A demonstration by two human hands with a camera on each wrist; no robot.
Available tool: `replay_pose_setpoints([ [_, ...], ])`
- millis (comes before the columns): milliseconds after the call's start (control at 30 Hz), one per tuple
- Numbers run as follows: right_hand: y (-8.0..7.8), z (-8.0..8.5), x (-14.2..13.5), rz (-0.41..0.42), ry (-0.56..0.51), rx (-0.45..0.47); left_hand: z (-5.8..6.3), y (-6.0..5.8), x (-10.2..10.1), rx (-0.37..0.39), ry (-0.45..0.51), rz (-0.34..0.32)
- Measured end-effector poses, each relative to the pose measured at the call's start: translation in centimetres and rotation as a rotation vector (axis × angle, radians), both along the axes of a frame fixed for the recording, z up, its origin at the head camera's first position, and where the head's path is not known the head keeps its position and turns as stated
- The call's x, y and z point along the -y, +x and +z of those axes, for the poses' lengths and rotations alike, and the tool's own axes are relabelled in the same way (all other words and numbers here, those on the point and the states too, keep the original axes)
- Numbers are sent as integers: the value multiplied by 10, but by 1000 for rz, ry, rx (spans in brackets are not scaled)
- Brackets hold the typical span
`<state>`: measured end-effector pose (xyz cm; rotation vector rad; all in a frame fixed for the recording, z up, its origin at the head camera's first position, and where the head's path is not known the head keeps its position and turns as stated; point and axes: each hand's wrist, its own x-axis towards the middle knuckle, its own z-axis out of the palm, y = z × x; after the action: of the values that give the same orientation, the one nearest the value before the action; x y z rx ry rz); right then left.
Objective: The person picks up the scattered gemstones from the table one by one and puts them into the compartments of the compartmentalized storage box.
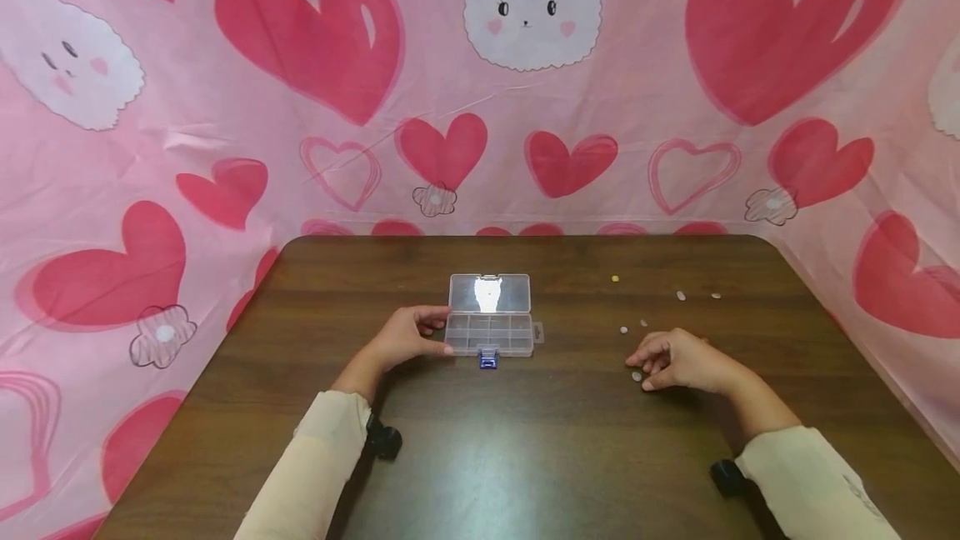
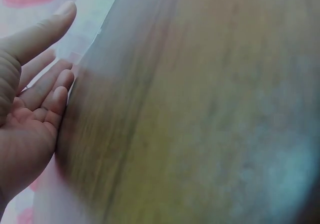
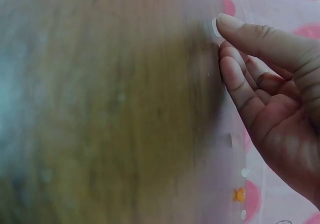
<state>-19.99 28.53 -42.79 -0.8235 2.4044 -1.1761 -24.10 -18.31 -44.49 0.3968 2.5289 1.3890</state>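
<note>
A clear plastic compartment box (image 1: 489, 338) lies on the table with its lid (image 1: 467, 294) raised at the back and a blue latch (image 1: 488, 359) at the front. My left hand (image 1: 405, 336) is at the box's left side, thumb by the front corner and fingertips farther back along the edge. To the right of the box, my right hand (image 1: 678, 361) is low over the table. A small whitish piece (image 1: 637, 377), like a pill or bead, lies between its thumb and fingers. In the right wrist view this pale piece (image 3: 215, 27) shows right at the thumb tip, with the fingers apart from it.
Beyond my right hand lie more small pieces: a yellow one (image 1: 615, 278), a long white one (image 1: 681, 296), another pale one (image 1: 716, 296) and a round white one (image 1: 624, 330). A pink heart-patterned cloth (image 1: 517, 98) hangs behind the wooden table (image 1: 480, 448).
</note>
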Motion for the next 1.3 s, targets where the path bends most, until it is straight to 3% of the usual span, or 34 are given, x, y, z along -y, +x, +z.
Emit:
replay_pose_setpoints([
  [300, -2, -6, 2, 35, -50, -108, -4, 1, 0, 2, -5, 19],
  [500, -3, -9, 4, 44, -61, -116, -4, 2, 0, -3, -4, 23],
  [833, -4, -6, 6, 100, -8, -246, -5, 2, 0, 8, 26, 27],
  [1100, -6, -1, 7, -6, -39, 6, -5, 2, 1, 17, 28, 30],
  [1300, -8, -1, 12, -82, -102, 33, -7, 1, 0, 10, 25, 25],
])
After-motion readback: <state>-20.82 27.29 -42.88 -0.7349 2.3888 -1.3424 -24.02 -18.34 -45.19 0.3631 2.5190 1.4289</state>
